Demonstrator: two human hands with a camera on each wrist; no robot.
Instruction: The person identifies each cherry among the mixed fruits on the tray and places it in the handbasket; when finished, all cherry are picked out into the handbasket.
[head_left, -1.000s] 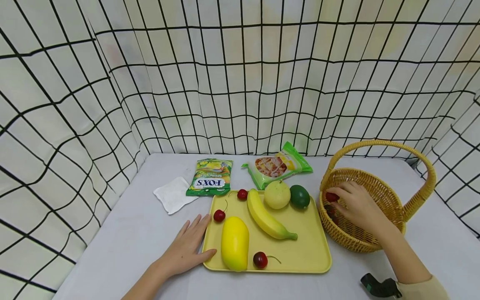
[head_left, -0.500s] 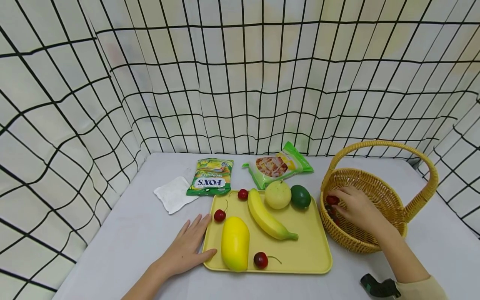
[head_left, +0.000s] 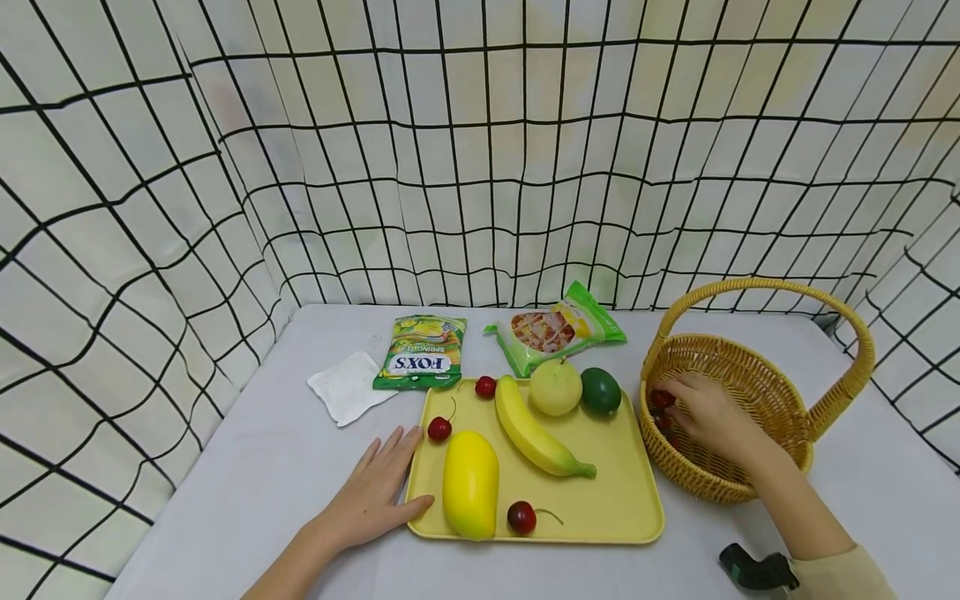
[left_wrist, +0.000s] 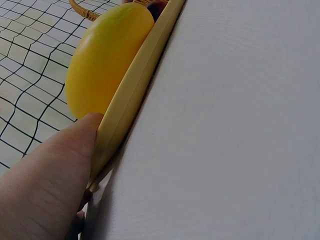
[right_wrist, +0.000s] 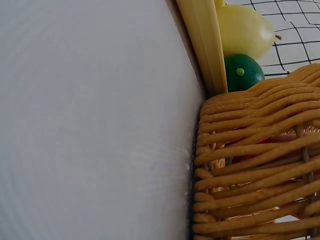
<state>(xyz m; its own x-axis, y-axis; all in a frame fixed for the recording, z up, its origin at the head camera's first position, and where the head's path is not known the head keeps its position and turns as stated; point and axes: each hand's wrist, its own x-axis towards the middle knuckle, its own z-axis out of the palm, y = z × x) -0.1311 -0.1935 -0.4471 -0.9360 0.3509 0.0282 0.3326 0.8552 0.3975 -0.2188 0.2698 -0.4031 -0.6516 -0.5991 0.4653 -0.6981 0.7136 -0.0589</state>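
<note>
Red fruit (head_left: 663,399) is being pinched by the right-hand grip (head_left: 708,412), thumb and fingers bending around it, inside the wicker basket (head_left: 697,479) near its left wall. More red fruits (head_left: 665,426) are lying just beside it. Left-hand grip (head_left: 375,492) is relaxing, fingers straightened, touching the left edge of the yellow tray (head_left: 607,508). Tray is holding a yellow mango (head_left: 471,485), banana (head_left: 534,435), pear (head_left: 556,388), dark green fruit (head_left: 602,392), three cherries (head_left: 522,517). Two snack bags (head_left: 555,329) are lying behind on the tabletop (head_left: 262,450).

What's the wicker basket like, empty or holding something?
Holding something: small red things show inside the basket, by the right hand.
</note>
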